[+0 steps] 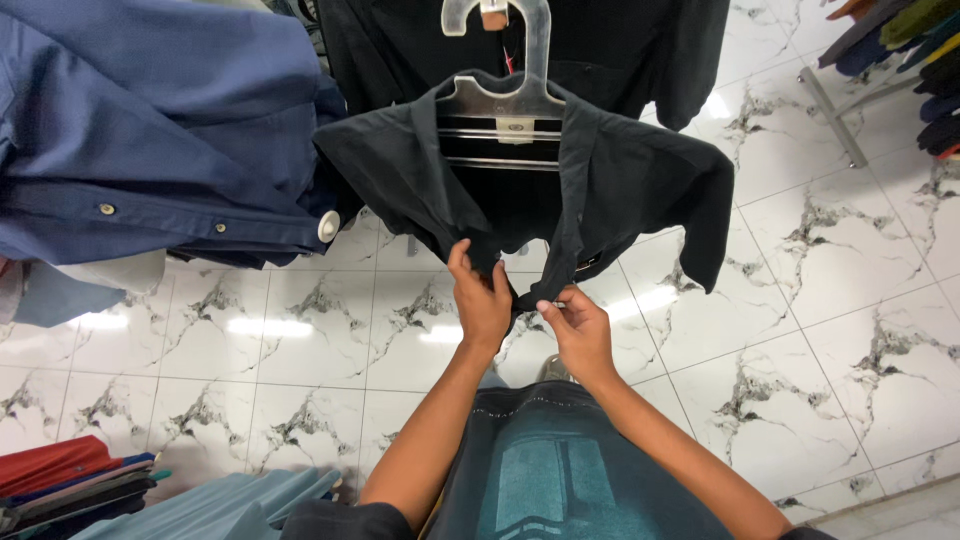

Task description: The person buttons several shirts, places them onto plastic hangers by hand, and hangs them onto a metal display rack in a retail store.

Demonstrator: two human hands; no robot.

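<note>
Clear plastic hanger (510, 90) carries a small pale label at its middle bar. Black shirt (600, 190) hangs on it, front open. Below the hanger, left hand (482, 300) pinches the shirt's left front edge; right hand (580, 335) grips the lower hem. Blue shirt (150, 130) left of hanger.

Bare forearms, dark short sleeves, teal printed shirt front, bare hands (530, 315)

Open marble floor (820, 300) right and below, blue shirts (150, 130) crowding left — black garments (620, 50) behind
</note>
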